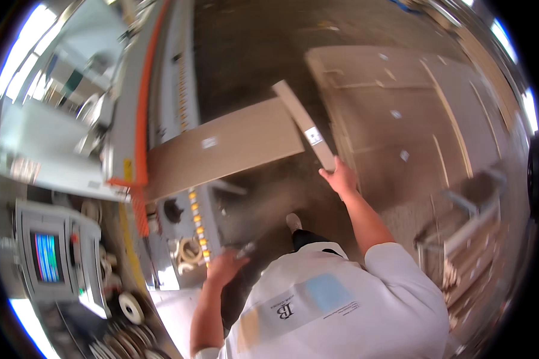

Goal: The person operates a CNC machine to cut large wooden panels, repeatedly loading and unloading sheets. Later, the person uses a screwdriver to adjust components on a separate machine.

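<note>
Stretching ahead of your left fingers is a long grey metal machine with a straight orange edge. Right of your right fingers lie broad, flat brown panels, smooth-faced. Left of those fingers, a wide rectangular brown board rests across the machine, matte. Your right hand grips the near end of a narrow, straight-edged brown strip, which slants forward and leftward beside the board's end. Left of your left hand sit ring-shaped tan rolls. A small blurred object shows at its fingertips; whether they hold it, I cannot tell.
</note>
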Motion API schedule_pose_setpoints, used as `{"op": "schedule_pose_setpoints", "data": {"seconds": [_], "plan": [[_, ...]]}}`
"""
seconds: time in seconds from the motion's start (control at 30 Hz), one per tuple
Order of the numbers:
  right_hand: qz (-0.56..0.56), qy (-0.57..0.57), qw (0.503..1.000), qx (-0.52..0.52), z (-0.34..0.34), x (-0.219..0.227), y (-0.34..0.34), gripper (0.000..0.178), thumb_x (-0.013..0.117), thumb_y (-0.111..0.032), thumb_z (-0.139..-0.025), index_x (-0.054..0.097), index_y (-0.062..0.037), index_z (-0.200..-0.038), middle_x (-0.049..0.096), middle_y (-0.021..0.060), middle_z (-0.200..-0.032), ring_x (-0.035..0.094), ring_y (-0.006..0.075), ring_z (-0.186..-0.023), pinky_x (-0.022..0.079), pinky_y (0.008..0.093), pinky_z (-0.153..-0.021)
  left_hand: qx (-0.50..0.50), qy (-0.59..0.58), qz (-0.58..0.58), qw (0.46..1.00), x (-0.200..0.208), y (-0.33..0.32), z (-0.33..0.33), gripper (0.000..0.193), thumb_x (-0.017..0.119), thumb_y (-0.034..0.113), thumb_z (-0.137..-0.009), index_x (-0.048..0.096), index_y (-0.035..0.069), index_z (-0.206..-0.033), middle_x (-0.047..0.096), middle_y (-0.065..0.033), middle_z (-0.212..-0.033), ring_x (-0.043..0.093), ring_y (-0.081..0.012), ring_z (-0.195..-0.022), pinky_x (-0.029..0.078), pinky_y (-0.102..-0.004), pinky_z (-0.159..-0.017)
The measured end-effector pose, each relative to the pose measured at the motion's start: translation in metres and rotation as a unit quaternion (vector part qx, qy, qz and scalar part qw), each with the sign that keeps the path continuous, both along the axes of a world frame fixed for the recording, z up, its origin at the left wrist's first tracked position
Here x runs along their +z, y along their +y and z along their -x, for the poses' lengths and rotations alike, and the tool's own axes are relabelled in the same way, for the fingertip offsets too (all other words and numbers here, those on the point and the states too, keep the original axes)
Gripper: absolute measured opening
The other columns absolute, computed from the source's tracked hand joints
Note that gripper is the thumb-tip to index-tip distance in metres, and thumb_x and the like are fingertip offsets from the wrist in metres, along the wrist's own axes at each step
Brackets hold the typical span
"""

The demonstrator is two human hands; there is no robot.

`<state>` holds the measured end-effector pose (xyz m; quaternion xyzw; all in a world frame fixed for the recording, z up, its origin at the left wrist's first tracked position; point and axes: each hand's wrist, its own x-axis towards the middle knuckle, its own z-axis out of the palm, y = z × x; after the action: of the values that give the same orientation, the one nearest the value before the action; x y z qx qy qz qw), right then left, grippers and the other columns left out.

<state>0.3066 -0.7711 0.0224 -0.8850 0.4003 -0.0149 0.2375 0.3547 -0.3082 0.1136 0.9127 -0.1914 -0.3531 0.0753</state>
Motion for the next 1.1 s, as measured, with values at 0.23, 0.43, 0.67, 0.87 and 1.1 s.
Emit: {"op": "schedule_pose_setpoints", "data": {"seconds": [0.23,0.43,0.67,0.87,1.1], "plan": [[-0.109,-0.064,0.975,-0.180,0.239,-0.023,0.035,0.086,0.079,-0.050,-0.075,0.053,-0.0005,-0.139,0.068,0.0264,-0.116,0.068,0.0394,-0.106,0.053,0.0452,-0.093,-0.149,0.111,0.055,0.981,-0.089,0.031,0.086,0.047,0.067,0.047,-0.092,0.069,0.010,-0.121,0.073,-0.0214,-0.101,0.068,-0.0430,-0.101,0.053,-0.0496,-0.085],[-0.227,-0.200,0.873,-0.382,0.423,0.002,0.082,0.077,0.081,-0.035,-0.077,0.052,-0.0026,-0.140,0.069,0.0184,-0.115,0.068,0.0289,-0.107,0.053,0.0412,-0.093,-0.226,0.200,0.068,0.951,-0.124,-0.009,0.128,0.042,0.066,0.042,-0.092,0.067,0.016,-0.125,0.071,-0.0224,-0.106,0.067,-0.0423,-0.103,0.053,-0.0468,-0.085],[-0.085,-0.202,0.797,-0.563,0.567,-0.014,0.090,0.076,0.078,-0.037,-0.079,0.050,-0.0033,-0.141,0.070,0.0196,-0.116,0.069,0.0321,-0.104,0.054,0.0404,-0.093,-0.278,0.165,0.116,0.939,-0.150,-0.063,0.164,0.037,0.065,0.038,-0.095,0.069,0.015,-0.123,0.072,-0.0213,-0.100,0.068,-0.0412,-0.095,0.053,-0.0432,-0.082],[-0.077,-0.092,0.738,-0.664,0.656,-0.059,0.034,0.076,0.074,-0.040,-0.076,0.049,-0.0055,-0.139,0.070,0.0234,-0.119,0.068,0.0379,-0.111,0.053,0.0464,-0.095,-0.307,0.170,0.071,0.934,-0.095,-0.168,0.242,0.034,0.067,0.035,-0.095,0.069,0.015,-0.122,0.072,-0.0195,-0.098,0.069,-0.0382,-0.091,0.053,-0.0408,-0.081],[-0.083,-0.097,0.709,-0.693,0.772,-0.086,-0.155,0.074,0.075,-0.042,-0.076,0.053,-0.0062,-0.137,0.069,0.0220,-0.122,0.066,0.0395,-0.115,0.052,0.0488,-0.097,-0.296,0.191,0.055,0.934,-0.156,-0.264,0.340,0.038,0.068,0.042,-0.092,0.069,0.017,-0.121,0.073,-0.0188,-0.100,0.069,-0.0384,-0.096,0.053,-0.0418,-0.083]]}}
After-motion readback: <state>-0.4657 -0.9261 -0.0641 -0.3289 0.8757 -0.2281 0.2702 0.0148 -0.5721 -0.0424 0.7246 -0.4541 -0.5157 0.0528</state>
